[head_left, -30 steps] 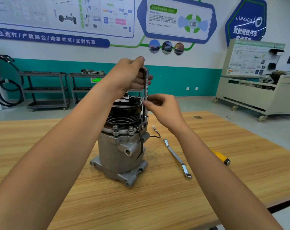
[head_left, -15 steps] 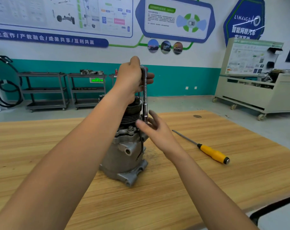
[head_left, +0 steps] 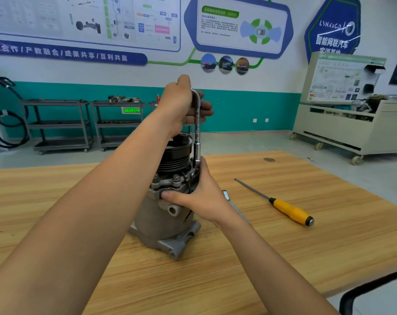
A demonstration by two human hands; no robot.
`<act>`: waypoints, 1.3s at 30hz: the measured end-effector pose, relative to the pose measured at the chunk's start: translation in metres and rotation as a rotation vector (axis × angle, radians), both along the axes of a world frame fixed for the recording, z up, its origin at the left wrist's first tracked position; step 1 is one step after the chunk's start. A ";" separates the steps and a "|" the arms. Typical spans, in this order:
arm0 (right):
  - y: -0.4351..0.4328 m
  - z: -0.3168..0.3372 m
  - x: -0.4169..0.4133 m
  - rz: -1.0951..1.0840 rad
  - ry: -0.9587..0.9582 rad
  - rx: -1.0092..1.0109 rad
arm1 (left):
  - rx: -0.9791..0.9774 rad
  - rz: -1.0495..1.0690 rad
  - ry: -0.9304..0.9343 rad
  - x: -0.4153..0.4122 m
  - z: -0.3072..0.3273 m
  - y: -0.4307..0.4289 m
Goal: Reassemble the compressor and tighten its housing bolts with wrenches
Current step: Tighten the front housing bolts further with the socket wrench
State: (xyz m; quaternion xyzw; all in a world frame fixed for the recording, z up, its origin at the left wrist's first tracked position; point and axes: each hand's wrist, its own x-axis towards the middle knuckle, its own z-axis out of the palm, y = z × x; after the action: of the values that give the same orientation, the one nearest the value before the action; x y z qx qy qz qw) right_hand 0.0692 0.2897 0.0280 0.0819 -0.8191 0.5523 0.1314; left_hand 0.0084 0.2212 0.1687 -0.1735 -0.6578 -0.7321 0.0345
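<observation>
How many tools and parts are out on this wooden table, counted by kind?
Wrenches: 2, the L-shaped wrench and the flat wrench, which is partly hidden
Screwdrivers: 1, the yellow screwdriver
Compressors: 1, the compressor
Total: 4

Body in view: two arms only. Left forearm (head_left: 90, 212) bare from frame edge to wrist, smooth, broad near the lens and tapering toward the wrist. Left hand (head_left: 178, 105) bare; back of hand and knuckle ridge show, fingertips (head_left: 206, 110) seen past its far side. Right forearm (head_left: 268, 258) bare along its whole visible length, narrower in frame. Right hand (head_left: 204, 198) bare; back of hand and thumb (head_left: 170, 196) show, other fingers hidden. Skin uncovered to the bottom edge on both sides.
</observation>
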 end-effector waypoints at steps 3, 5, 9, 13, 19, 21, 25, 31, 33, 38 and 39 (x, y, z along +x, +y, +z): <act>0.002 -0.001 -0.001 0.002 -0.030 0.015 | -0.010 -0.049 -0.049 -0.001 0.004 0.002; 0.002 -0.002 0.000 -0.010 -0.048 0.014 | -0.020 -0.082 -0.073 -0.003 0.006 0.002; 0.002 -0.003 0.001 -0.018 -0.027 -0.013 | -0.005 -0.188 -0.150 -0.006 0.009 0.004; 0.001 -0.002 0.002 -0.025 0.033 -0.029 | 0.059 -0.393 -0.300 -0.009 0.011 0.007; 0.001 -0.005 0.002 -0.037 0.051 -0.055 | -0.289 -0.010 -0.008 0.001 0.016 0.014; 0.000 -0.006 0.003 -0.036 0.045 -0.067 | -0.475 0.263 0.180 0.007 0.018 0.017; 0.000 -0.005 0.006 -0.031 0.035 -0.078 | -0.425 0.236 0.172 0.013 0.018 0.027; 0.000 -0.006 0.007 -0.005 0.019 -0.104 | -0.030 0.195 0.035 0.003 0.009 0.038; 0.000 -0.006 0.005 -0.007 0.012 -0.105 | -0.049 0.053 -0.003 0.001 0.009 0.037; 0.001 -0.006 0.004 -0.026 0.026 -0.088 | -0.143 -0.421 -0.039 -0.009 0.013 0.016; 0.001 -0.006 0.004 -0.027 0.026 -0.086 | -0.177 -0.463 -0.039 -0.009 0.014 0.016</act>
State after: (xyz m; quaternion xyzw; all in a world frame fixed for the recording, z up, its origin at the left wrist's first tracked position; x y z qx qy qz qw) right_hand 0.0729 0.2908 0.0224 0.0724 -0.7940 0.5840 0.1527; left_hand -0.0002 0.2368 0.1828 -0.3076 -0.6626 -0.6634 -0.1622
